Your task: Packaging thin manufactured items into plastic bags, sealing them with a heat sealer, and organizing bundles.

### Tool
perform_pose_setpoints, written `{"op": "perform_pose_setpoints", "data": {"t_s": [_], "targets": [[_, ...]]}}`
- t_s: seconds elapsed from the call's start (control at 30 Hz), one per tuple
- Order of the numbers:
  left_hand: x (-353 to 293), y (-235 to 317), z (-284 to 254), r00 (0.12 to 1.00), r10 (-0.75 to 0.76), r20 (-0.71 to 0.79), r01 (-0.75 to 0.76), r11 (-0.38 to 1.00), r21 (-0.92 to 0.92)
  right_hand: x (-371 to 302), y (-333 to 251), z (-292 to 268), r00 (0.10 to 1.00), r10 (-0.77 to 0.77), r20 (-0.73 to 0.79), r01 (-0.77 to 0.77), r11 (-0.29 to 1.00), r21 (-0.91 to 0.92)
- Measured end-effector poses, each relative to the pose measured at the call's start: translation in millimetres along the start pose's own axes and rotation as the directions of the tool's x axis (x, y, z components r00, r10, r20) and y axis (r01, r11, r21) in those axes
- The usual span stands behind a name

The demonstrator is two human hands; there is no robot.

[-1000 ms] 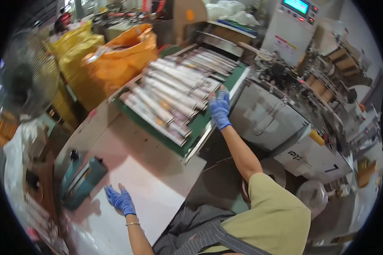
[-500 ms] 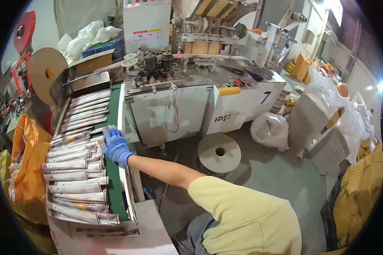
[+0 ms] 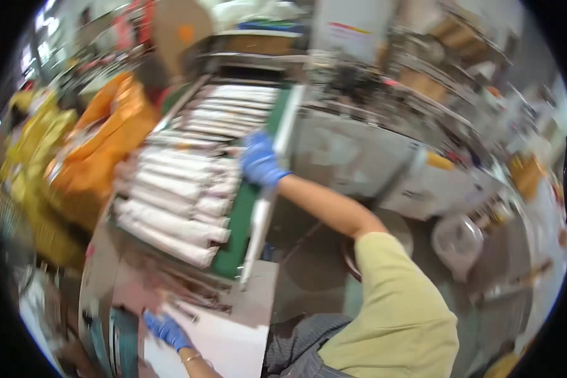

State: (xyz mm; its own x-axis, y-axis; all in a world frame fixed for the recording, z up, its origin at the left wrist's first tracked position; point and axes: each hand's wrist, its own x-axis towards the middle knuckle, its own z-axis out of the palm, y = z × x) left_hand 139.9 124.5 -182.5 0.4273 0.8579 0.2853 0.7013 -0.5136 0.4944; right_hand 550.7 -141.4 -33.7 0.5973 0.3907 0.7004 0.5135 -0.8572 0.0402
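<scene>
My right hand, in a blue knitted glove, touches the right-hand ends of slim, stick-shaped printed packets on a green conveyor belt. Its fingers are smeared by motion, so their grip does not show. The packets lie crosswise in a long, overlapping row. At the lower left, my left hand, also gloved in blue, is over a pale board below the belt's near end. Its fingers look stretched out and somewhat apart, though blurred. A few loose packets lie on the board beyond it.
Orange and yellow sacks stand left of the belt. A white-panelled machine runs along the right, with a clear plastic bag on the floor beside it. A teal object sits left of my left hand.
The view has swung left and down, blurring the picture. My left hand has come into sight at the lower left. My right hand stays at the packets' ends.
</scene>
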Motion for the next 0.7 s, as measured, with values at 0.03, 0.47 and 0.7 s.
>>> {"op": "perform_pose_setpoints", "data": {"t_s": [0.03, 0.47, 0.7], "targets": [[-0.6, 1.5, -9.7, 0.999, -0.048, 0.011, 0.048, 0.998, 0.028, 26.5, -8.0, -5.0, 0.987, 0.135, 0.082, -0.146, 0.980, 0.139], [-10.1, 100.1, 0.3, 0.999, 0.014, -0.036, -0.024, 0.952, -0.306, 195.3, 57.0, 145.2, 0.715, 0.457, 0.528, -0.357, 0.889, -0.286], [-4.0, 115.4, 0.4, 0.998, 0.005, 0.062, 0.005, 0.987, -0.159, 201.1, 36.0, 157.4, 0.790, 0.099, 0.605, -0.097, 0.995, -0.035]]}}
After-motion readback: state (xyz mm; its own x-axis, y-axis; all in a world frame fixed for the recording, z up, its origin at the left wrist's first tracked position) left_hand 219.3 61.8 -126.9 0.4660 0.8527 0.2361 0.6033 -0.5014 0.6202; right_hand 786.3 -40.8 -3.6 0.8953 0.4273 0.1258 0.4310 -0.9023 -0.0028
